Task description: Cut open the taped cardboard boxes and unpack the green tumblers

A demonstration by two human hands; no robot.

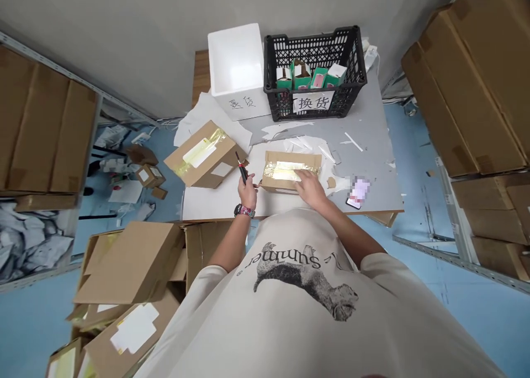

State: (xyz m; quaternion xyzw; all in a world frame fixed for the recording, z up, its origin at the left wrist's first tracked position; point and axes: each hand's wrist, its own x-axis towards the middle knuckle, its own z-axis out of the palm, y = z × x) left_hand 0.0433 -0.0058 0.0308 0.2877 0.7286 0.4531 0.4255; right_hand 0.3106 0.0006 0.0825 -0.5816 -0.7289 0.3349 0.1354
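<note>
My left hand is closed around the handle of a utility knife, black with a red collar; its thin dark tip points up and away from me. To the right of it lies a small taped cardboard box with yellowish clear tape and a white label on top. My right hand rests on the box's right part, fingers stretched out over the top and near edge. A larger taped carton with a white label sits tilted at an angle just left of the knife.
Behind stand a white foam box and a black plastic crate holding several green-and-white small boxes. A phone lies near the table's front right. Paper scraps lie about. Stacked cartons crowd the floor at left; shelves flank both sides.
</note>
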